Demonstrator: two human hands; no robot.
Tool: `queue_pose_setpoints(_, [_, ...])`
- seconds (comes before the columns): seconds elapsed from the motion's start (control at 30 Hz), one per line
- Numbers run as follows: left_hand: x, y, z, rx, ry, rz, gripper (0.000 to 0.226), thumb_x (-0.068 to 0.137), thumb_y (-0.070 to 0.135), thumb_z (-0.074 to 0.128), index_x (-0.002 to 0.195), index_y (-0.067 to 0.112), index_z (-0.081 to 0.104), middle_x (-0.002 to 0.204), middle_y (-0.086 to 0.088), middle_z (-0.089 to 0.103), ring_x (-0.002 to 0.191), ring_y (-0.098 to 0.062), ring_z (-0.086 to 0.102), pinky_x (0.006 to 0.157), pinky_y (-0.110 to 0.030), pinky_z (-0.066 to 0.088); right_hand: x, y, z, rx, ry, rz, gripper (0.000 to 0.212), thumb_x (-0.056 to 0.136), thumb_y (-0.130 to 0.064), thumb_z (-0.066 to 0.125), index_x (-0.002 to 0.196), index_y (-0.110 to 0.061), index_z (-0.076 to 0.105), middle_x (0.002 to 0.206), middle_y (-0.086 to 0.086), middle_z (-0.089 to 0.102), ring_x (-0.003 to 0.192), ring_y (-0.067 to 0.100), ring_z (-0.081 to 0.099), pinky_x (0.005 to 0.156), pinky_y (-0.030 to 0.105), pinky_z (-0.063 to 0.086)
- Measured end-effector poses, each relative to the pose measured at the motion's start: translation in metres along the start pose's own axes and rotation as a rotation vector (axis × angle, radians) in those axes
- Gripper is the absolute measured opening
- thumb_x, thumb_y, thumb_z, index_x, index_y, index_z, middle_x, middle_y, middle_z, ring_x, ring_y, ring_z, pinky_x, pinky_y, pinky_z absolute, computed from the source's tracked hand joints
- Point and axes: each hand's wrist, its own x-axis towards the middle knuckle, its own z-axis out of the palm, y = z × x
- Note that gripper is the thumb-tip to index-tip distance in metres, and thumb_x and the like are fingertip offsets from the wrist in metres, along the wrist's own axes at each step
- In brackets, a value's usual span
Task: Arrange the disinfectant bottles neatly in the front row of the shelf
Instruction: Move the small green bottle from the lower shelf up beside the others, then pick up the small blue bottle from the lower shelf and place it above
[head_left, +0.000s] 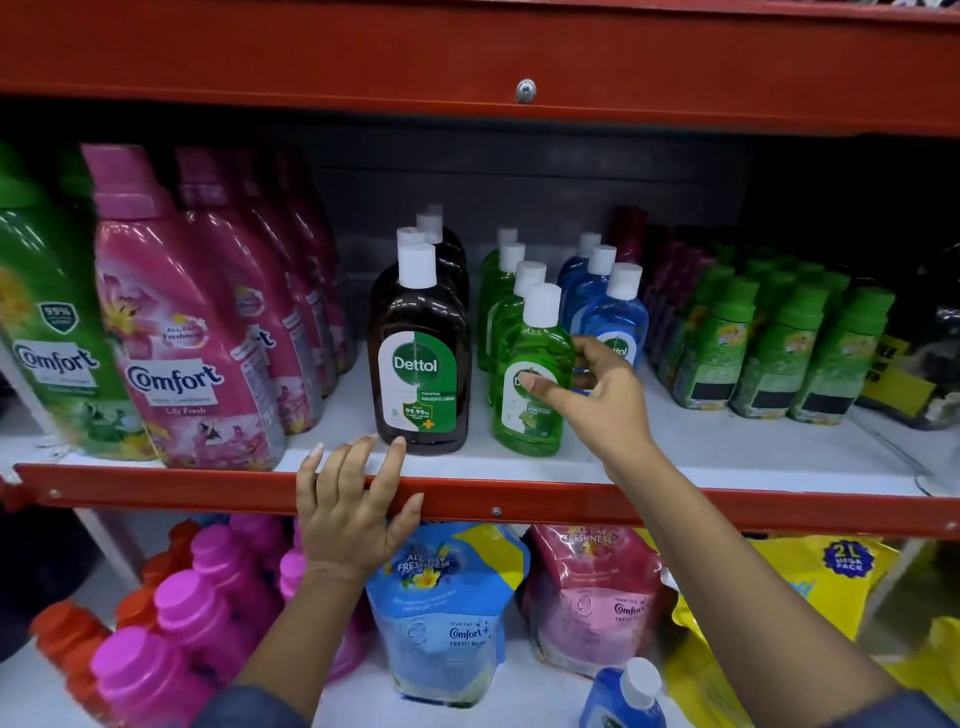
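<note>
Three rows of white-capped disinfectant bottles stand on the middle shelf (727, 452). The brown Dettol bottle (418, 364) heads the left row, close to the front edge. The green bottle (524, 415) heads the middle row, and my right hand (602, 400) grips its right side, thumb on the label and fingers behind it. The blue bottle (618, 317) heads the right row, set further back and partly hidden by my fingers. My left hand (353, 509) lies flat on the red shelf lip (571, 499) with fingers spread and tips near the brown bottle's base.
Pink Comfort bottles (182, 338) and a green Comfort bottle (41, 332) crowd the left. Small green bottles (769, 353) fill the right. On the shelf below are refill pouches (447, 613), yellow packs (831, 582), pink bottles (197, 613) and a lone blue disinfectant bottle (623, 696).
</note>
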Motion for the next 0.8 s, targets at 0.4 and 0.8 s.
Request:
queue_pose_setpoints(0.4, [-0.001, 0.0, -0.004, 0.019, -0.012, 0.001, 0.048, 0.101, 0.049, 0.035, 0.126, 0.014, 0.057, 0.122, -0.012, 0.053, 0.106, -0.032, 0.052, 0.11, -0.047, 0.027, -0.077, 0.026, -0.027, -0.824, 0.059, -0.349, 0.08, 0.092, -0.066, 0.032, 0.153, -0.015, 0.025, 0.16, 0.009, 0.029, 0.151, 0.026, 0.017, 0.121, 0.049, 0.016])
queue_pose_setpoints(0.8, [-0.005, 0.0, -0.007, 0.056, -0.006, -0.023, 0.048, 0.101, 0.045, 0.038, 0.127, 0.01, 0.058, 0.119, -0.016, 0.054, 0.109, -0.033, 0.047, 0.115, -0.044, 0.021, -0.252, 0.154, -0.051, -0.915, -0.007, -0.094, 0.085, 0.091, -0.067, 0.035, 0.147, -0.004, 0.036, 0.156, 0.015, 0.037, 0.147, 0.03, 0.027, 0.118, 0.055, 0.022])
